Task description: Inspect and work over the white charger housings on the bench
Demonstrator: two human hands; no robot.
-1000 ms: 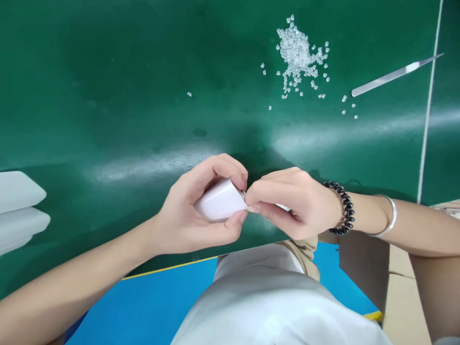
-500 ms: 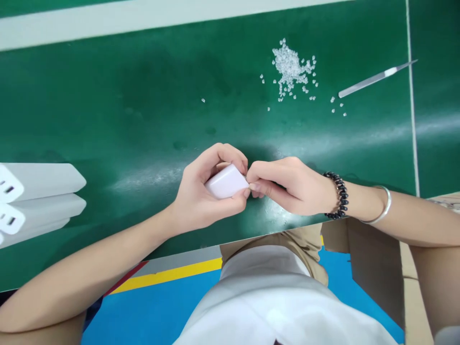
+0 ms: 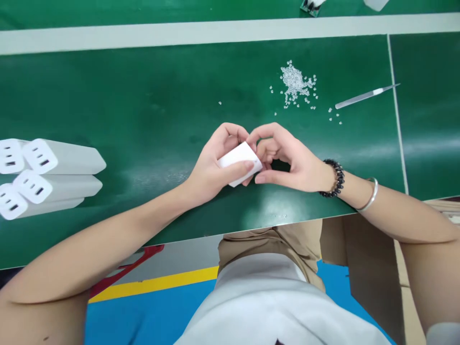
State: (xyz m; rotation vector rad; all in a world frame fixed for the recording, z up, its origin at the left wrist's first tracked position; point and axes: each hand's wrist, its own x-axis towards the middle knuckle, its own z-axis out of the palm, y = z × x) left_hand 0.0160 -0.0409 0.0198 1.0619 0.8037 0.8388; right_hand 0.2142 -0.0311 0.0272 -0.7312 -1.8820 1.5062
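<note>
"Well, start at your left: slotted white blocks (image 3: 77, 157) lie on the green bench (image 3: 143, 100)."

"And next?"

"Your left hand (image 3: 204, 177) clamps a white casing (image 3: 237, 155) between thumb and fingers, near the bench's front edge. It looks light and stiff, perhaps slippery; its broad sides seem your surest hold."

"Your right hand (image 3: 305, 167)?"

"Thumb and forefinger apart, at the casing's right end; I can't tell whether the curled fingers touch it."

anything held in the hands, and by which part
A white block, by its sides in the left hand, thumb on its face; whether the right hand grips it is unclear.
</note>
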